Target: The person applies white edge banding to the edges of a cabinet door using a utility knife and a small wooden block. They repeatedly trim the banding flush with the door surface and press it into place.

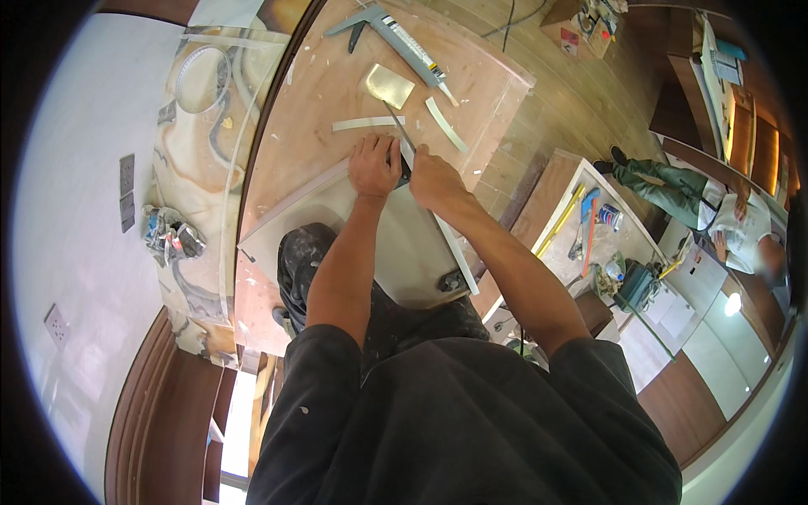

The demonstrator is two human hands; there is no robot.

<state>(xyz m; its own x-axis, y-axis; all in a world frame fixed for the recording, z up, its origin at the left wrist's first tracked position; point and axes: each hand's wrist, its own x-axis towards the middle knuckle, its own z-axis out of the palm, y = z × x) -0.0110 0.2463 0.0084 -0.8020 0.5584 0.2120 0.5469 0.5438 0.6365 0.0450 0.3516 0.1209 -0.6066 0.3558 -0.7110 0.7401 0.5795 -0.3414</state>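
A pale grey panel (412,261) with light edging leans across my lap, over the wooden board. My left hand (374,164) is closed over its far corner, fingers bent on the edge, with something dark partly hidden beside the fingertips. Close to its right, my right hand (436,179) is wrapped round a long thin metal tool (397,120); its narrow dark shaft points far and left past the corner. I cannot make out the tool's exact kind. Just beyond lie a pale strip (368,124), a curved pale strip (446,124) and a gold-coloured square sheet (388,86).
A grey caulking gun (404,50) lies on the board (311,93). A marble-patterned ledge (194,135) with a crumpled bag (172,233) runs along the left. On the right stands a wooden box (539,202) with tools and a can. Another person (673,185) is at far right.
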